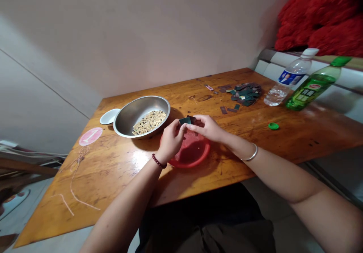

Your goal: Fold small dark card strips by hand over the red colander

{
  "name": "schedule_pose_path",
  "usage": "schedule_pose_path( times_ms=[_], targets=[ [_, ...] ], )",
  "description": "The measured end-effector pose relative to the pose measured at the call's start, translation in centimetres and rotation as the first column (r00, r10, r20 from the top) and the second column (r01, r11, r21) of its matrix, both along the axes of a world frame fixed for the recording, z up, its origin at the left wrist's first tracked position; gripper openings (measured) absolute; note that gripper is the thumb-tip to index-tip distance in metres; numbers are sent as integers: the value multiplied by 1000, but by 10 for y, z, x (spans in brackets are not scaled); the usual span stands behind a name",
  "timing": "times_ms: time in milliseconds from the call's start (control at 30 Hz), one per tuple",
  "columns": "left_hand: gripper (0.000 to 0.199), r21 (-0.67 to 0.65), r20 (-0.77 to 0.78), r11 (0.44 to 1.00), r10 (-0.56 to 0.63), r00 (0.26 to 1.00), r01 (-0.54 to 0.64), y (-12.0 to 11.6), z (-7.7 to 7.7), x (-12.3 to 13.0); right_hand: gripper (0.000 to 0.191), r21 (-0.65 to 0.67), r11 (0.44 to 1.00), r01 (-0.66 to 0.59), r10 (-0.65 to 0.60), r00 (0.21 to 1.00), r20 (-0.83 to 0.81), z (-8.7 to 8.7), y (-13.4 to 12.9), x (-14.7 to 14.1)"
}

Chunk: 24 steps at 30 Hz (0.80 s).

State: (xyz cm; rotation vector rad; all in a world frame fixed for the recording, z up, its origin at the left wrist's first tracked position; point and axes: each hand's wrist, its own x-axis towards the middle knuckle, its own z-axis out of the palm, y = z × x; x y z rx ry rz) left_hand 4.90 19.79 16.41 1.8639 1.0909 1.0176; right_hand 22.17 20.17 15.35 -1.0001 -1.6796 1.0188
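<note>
Above a red plastic basket (188,163), my two hands meet with their fingertips close together. My left hand (171,141) pinches a small dark green flat piece (185,121). A dark brown flat piece (193,119) is between the fingers of my right hand (209,128); the two pieces overlap or touch, I cannot tell which. Just left of the basket stands a steel basin (121,118) with pale and black bean-like grains (149,122) in it. Farther right lies a pile of dark green and brown flat pieces (246,94), with a few loose strips (223,110) beside it.
A white dish (109,117) touches the basin's left side. Near the table's left edge are a round pink tag marked 1 (90,136) and tangled string (81,158). A water bottle (289,79), a green bottle (314,86) and a green cap (273,126) stand or lie rightward. A wall rises behind.
</note>
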Motion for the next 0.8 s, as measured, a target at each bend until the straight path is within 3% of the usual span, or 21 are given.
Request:
schedule_pose_path(
  times_ms=[67,133,333,400,633,800],
  targets=[
    [29,-8,23,1000,6,1000,-6,-2,1,1,39,-30,999,-34,33,999,-32,0,1,0],
    [29,-7,32,1000,6,999,-5,-3,1,2,39,7,1000,-21,20,999,41,-1,0,0],
    [30,-5,46,1000,3,999,-3,-4,0,4,47,173,981,85,-119,973,197,-1,-7,0],
    [31,-36,63,999,-15,998,17,-4,0,3,49,171,982,84,-115,977,181,0,-7,0],
    [31,-74,154,983,-152,976,165,-5,4,2,54,18,997,-78,78,997,-9,9,-7,0],
    [32,-29,96,993,-111,989,114,-4,5,1,55,37,998,-50,51,999,-10,8,-3,2]
  ],
)
